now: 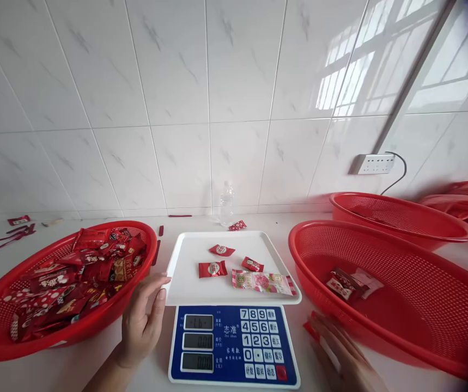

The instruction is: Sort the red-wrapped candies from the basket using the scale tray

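My left hand (146, 310) is beside the left edge of the white scale tray (190, 291), fingertips at the rim, thumb and fingers apart. On the tray lie a long pink wrapped sweet (263, 282) and several small red wrapped sweets (212, 269). Below the tray is the scale's blue keypad panel (234, 345). My right hand (342, 351), blurred by motion, is right of the panel. A small red wrapped sweet (311, 331) shows at its fingertips, partly hidden by the hand.
Left stands a red basket (147, 245) heaped with wrapped sweets. Another red basket (401, 261) at right holds a few packets; more baskets (401, 209) stand behind it. A clear bottle (226, 204) stands behind the tray near the tiled wall, with a red packet (237, 225) beside it.
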The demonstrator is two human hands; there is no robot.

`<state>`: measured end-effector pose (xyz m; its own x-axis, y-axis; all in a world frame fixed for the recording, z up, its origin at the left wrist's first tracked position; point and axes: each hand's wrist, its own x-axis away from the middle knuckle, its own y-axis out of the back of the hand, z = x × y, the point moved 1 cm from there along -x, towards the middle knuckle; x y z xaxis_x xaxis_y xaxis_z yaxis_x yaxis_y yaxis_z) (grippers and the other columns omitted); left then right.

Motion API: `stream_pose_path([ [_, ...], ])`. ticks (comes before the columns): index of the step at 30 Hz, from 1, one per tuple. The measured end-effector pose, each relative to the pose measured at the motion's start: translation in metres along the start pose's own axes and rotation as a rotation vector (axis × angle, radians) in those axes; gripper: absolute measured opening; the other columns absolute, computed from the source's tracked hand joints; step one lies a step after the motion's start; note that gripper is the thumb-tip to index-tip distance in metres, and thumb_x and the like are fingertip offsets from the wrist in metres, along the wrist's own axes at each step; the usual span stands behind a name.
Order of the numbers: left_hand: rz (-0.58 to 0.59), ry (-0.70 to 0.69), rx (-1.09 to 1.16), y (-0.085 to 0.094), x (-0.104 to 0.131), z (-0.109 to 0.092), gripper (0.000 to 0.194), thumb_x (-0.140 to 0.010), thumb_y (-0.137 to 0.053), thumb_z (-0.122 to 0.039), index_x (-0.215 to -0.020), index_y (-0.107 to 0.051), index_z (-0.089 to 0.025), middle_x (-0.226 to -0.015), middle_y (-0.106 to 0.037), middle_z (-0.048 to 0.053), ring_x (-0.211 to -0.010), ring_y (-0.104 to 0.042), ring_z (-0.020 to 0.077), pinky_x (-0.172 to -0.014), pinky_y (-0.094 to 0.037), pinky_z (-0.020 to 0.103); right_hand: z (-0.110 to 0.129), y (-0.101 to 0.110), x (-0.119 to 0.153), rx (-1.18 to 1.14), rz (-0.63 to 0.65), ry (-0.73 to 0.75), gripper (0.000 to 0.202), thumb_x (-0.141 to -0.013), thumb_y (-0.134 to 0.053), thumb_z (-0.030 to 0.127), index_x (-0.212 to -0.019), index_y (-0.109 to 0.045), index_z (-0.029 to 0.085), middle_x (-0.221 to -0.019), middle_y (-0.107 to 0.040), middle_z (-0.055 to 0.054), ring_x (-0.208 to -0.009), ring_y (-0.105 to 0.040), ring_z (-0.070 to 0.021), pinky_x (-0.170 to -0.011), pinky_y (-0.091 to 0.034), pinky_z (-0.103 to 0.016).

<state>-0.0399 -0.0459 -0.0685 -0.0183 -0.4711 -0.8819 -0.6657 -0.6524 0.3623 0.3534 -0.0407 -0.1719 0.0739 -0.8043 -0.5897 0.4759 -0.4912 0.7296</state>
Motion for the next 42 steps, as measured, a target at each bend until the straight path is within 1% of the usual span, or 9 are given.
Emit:
stream_pose_path([
  [3, -0.015, -0.047, -0.024, -0.003, 0.007, 0.004, 0.026, -0.091, -0.05, -0.008, -0.112, -0.058, -0.02, -0.097, -0.069, 0.004, -0.093, -0.067, 0.0153, -0.086, -0.056, 0.024, 0.005, -0.009, -0.011, 0.041, 0.097, 0.0, 0.037, -0.085, -0.043, 0.036, -0.101, -0.074, 0.022, -0.111, -0.073, -0.011, -0.1, -0.071, -0.029, -0.08, -0.061, -0.041],
  [7, -0.013, 0.011, -0.048, -0.003, 0.008, 0.005, 0.019, -0.092, -0.049, -0.013, -0.107, -0.06, -0.02, -0.091, -0.07, 0.004, -0.087, -0.07, 0.0155, -0.08, -0.058, 0.024, 0.028, -0.005, -0.023, -0.091, 0.181, -0.075, 0.033, -0.085, -0.041, 0.032, -0.091, -0.073, 0.024, -0.098, -0.077, -0.008, -0.087, -0.074, -0.0234, -0.074, -0.061, -0.034],
  [14, -0.012, 0.143, -0.001, 0.001, 0.012, 0.004, 0.017, -0.094, -0.049, -0.018, -0.104, -0.062, -0.021, -0.09, -0.071, 0.004, -0.086, -0.07, 0.0166, -0.078, -0.059, 0.027, 0.045, 0.019, -0.023, -0.275, 0.051, -0.326, 0.033, -0.089, -0.045, 0.046, -0.094, -0.069, 0.024, -0.084, -0.078, -0.005, -0.076, -0.075, -0.0209, -0.063, -0.06, -0.024],
  [18, -0.011, 0.187, 0.049, 0.003, 0.013, 0.003, 0.018, -0.094, -0.048, -0.018, -0.104, -0.062, -0.022, -0.094, -0.071, 0.005, -0.09, -0.069, 0.0172, -0.08, -0.059, 0.029, 0.069, 0.037, -0.043, -0.229, -0.166, -0.167, 0.031, -0.092, -0.048, 0.044, -0.098, -0.07, 0.023, -0.086, -0.078, -0.005, -0.077, -0.075, -0.0206, -0.07, -0.06, -0.026],
  [20, -0.013, 0.194, 0.057, 0.003, 0.012, 0.002, 0.018, -0.094, -0.048, -0.018, -0.104, -0.062, -0.023, -0.094, -0.071, 0.005, -0.09, -0.069, 0.0169, -0.081, -0.058, 0.028, 0.089, 0.04, -0.063, -0.198, -0.17, -0.023, 0.029, -0.092, -0.049, 0.041, -0.101, -0.071, 0.023, -0.092, -0.077, -0.006, -0.082, -0.074, -0.0217, -0.074, -0.06, -0.028],
  [27, -0.022, 0.187, 0.043, 0.003, 0.007, -0.001, 0.015, -0.093, -0.05, -0.019, -0.102, -0.062, -0.022, -0.09, -0.071, 0.003, -0.085, -0.069, 0.0156, -0.077, -0.057, 0.025, 0.139, 0.029, -0.117, -0.13, 0.08, 0.231, 0.036, -0.096, -0.044, 0.026, -0.128, -0.059, 0.024, -0.125, -0.067, -0.009, -0.106, -0.068, -0.0228, -0.081, -0.06, -0.035],
  [32, -0.013, 0.198, 0.031, 0.004, 0.006, -0.001, 0.014, -0.094, -0.05, -0.021, -0.101, -0.062, -0.022, -0.088, -0.071, 0.002, -0.084, -0.068, 0.0149, -0.076, -0.057, 0.023, 0.136, 0.028, -0.114, -0.021, 0.247, 0.244, 0.026, -0.092, -0.053, 0.026, -0.113, -0.067, 0.024, -0.108, -0.074, -0.008, -0.098, -0.07, -0.0257, -0.08, -0.059, -0.044],
  [36, -0.002, 0.194, 0.04, 0.004, 0.006, -0.002, 0.014, -0.094, -0.05, -0.021, -0.101, -0.062, -0.022, -0.089, -0.07, 0.002, -0.084, -0.068, 0.0149, -0.076, -0.056, 0.023, 0.13, 0.028, -0.118, -0.037, 0.348, 0.22, 0.024, -0.093, -0.052, 0.024, -0.108, -0.07, 0.023, -0.112, -0.073, -0.007, -0.103, -0.069, -0.0251, -0.084, -0.058, -0.042],
  [42, -0.002, 0.189, 0.072, 0.002, 0.008, 0.001, 0.015, -0.094, -0.049, -0.019, -0.102, -0.062, -0.022, -0.09, -0.07, 0.003, -0.085, -0.068, 0.0161, -0.077, -0.056, 0.026, 0.139, 0.02, -0.137, -0.141, 0.34, 0.264, 0.023, -0.093, -0.051, 0.028, -0.106, -0.07, 0.023, -0.114, -0.073, -0.006, -0.106, -0.067, -0.0239, -0.089, -0.056, -0.041],
])
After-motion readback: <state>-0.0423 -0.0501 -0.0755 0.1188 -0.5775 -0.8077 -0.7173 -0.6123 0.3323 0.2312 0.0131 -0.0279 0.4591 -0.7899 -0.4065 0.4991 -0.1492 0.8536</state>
